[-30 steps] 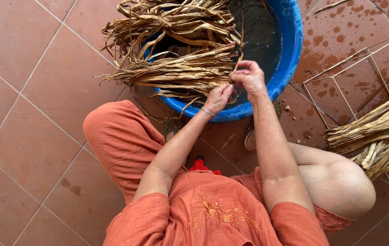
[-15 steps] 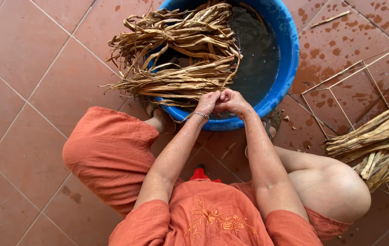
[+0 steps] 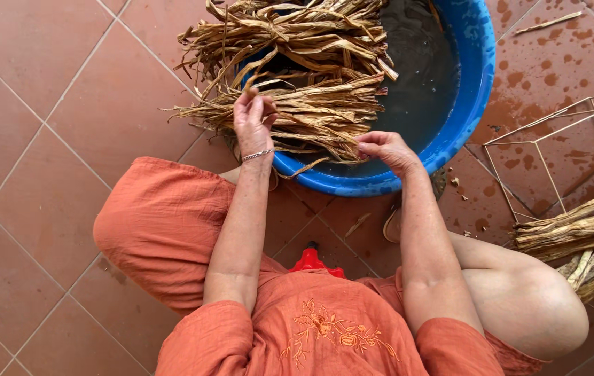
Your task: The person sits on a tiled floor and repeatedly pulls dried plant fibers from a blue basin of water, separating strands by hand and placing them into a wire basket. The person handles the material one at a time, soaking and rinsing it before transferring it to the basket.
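Head view: your left hand point(image 3: 254, 120) pinches strands of the dried leaf bundle point(image 3: 297, 115) lying across the blue basin point(image 3: 474, 83) rim, and your right hand point(image 3: 387, 150) grips its other end, on the tiled floor point(image 3: 46, 139).

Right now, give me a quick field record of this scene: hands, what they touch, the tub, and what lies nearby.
left hand: raised, fingers on the near bundle of dried leaf strips
right hand: pinching the bundle's cut end
far bundle: across the tub's rim
tub: blue basin holding dark water
floor: terracotta tiles, wet spots right of the tub
nearby: wire frame; loose strips at right
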The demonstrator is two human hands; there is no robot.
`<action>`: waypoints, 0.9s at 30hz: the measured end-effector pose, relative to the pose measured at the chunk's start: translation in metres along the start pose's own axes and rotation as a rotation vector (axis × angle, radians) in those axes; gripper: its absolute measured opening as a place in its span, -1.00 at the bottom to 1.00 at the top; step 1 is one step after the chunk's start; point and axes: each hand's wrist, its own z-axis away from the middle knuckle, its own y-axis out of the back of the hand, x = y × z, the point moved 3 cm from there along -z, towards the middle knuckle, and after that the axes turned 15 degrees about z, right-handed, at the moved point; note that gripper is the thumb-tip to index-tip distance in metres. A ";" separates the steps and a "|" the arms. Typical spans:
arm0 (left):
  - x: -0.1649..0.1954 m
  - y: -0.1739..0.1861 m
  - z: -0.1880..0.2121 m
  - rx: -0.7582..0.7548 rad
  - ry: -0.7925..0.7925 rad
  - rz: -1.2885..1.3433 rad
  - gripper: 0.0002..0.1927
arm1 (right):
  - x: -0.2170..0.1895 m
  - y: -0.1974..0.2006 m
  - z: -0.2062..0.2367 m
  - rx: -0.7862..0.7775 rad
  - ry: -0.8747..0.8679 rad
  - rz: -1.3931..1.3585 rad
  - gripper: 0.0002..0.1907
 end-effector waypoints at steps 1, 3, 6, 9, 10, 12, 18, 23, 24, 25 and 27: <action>0.006 0.003 0.001 0.023 -0.015 0.010 -0.83 | -0.002 0.007 0.002 0.030 0.017 0.007 -0.73; 0.014 0.007 0.005 0.038 -0.032 0.058 -0.85 | -0.004 0.022 0.009 0.118 -0.023 0.052 -0.76; 0.025 0.006 0.009 0.036 -0.073 0.082 -0.84 | -0.010 0.032 0.019 0.184 -0.041 0.077 -0.79; 0.033 -0.001 0.007 0.050 -0.018 -0.143 -0.83 | -0.019 0.037 0.026 0.250 -0.043 0.092 -0.80; 0.034 -0.004 0.007 0.061 0.018 -0.257 -0.83 | -0.023 0.039 0.027 0.278 -0.045 0.096 -0.80; 0.031 -0.016 0.014 -0.135 0.005 -1.001 -0.85 | -0.034 0.041 0.030 0.305 0.017 0.099 -0.82; -0.044 -0.054 0.059 -0.643 -0.325 -1.593 -0.66 | -0.077 0.024 0.033 0.289 0.117 0.411 -0.85; -0.109 -0.059 0.034 -0.597 0.175 -1.071 -0.57 | -0.102 -0.029 0.037 0.169 0.237 0.706 -0.85; -0.121 -0.051 0.027 -0.484 0.602 -0.960 -0.47 | -0.107 -0.040 0.040 0.193 0.330 0.850 -0.85; -0.130 -0.041 0.028 -0.358 1.015 -0.814 -0.36 | -0.110 -0.053 0.042 0.179 0.376 0.918 -0.86; -0.137 -0.035 0.032 -0.457 1.107 -0.551 -0.49 | -0.115 -0.076 0.047 0.151 0.470 1.054 -0.82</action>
